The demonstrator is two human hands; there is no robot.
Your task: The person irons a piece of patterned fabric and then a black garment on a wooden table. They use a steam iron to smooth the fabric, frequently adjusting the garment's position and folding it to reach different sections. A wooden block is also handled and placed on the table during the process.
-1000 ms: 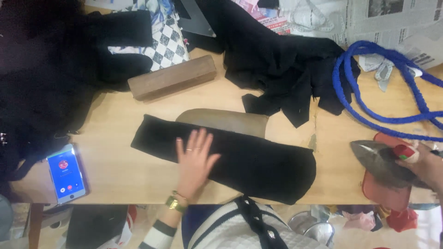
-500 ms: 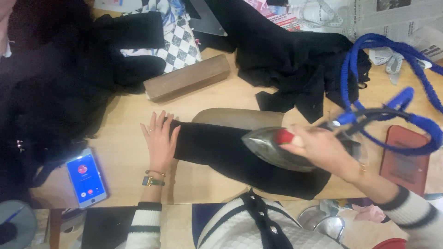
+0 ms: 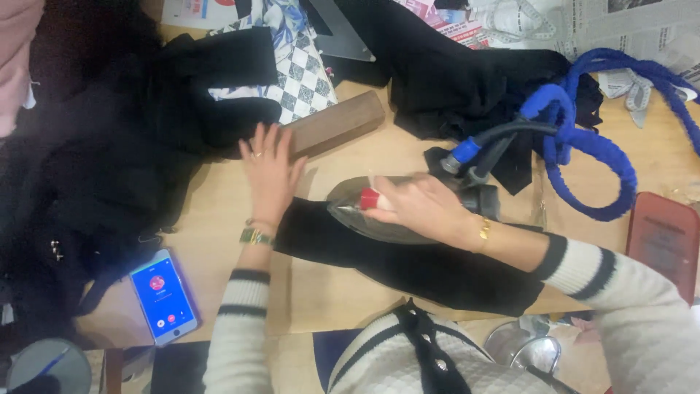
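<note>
My right hand (image 3: pixel 419 208) grips the handle of a steam iron (image 3: pixel 397 219), which rests on the left end of a long black fabric piece (image 3: pixel 430 266) lying across the wooden table (image 3: pixel 219 226). My left hand (image 3: pixel 270 171) lies flat with fingers spread, its fingertips against a brown wooden block (image 3: pixel 335 124) just beyond the fabric's left end. A blue fabric-covered hose (image 3: pixel 583 146) runs from the iron's back toward the right.
Heaps of black cloth (image 3: pixel 95 160) fill the left and top centre. A checkered cloth (image 3: pixel 299 66) lies at the top. A lit smartphone (image 3: pixel 163 295) sits near the front left edge. A red iron rest (image 3: pixel 667 237) is at the right. Newspaper (image 3: pixel 627 22) covers the top right.
My right hand brought the iron from the red rest onto the black fabric and slid it left. My left hand moved off the fabric up to the wooden block.
</note>
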